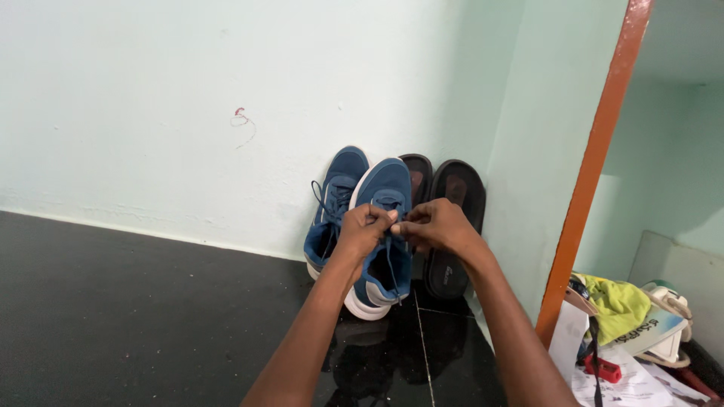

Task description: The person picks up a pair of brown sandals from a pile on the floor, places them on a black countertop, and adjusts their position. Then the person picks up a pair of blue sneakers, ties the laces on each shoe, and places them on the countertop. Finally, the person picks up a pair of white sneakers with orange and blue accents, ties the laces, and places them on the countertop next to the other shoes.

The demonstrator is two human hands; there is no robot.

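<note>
Two blue sneakers with white soles lean upright against the pale green wall. The nearer sneaker [385, 226] stands in front of the other sneaker [335, 196]. My left hand [364, 228] and my right hand [436, 224] meet over the nearer sneaker's tongue, each pinching a blue shoelace [390, 260]. A loose lace end hangs down into the shoe's opening. My fingers hide the knot area.
A pair of black sandals [452, 226] leans on the wall right of the sneakers. An orange door frame [596, 166] stands at right. Beyond it lie a yellow-green cloth [620, 305], papers [626, 380] and a small red object [601, 368]. The floor [113, 316] is glossy black tile.
</note>
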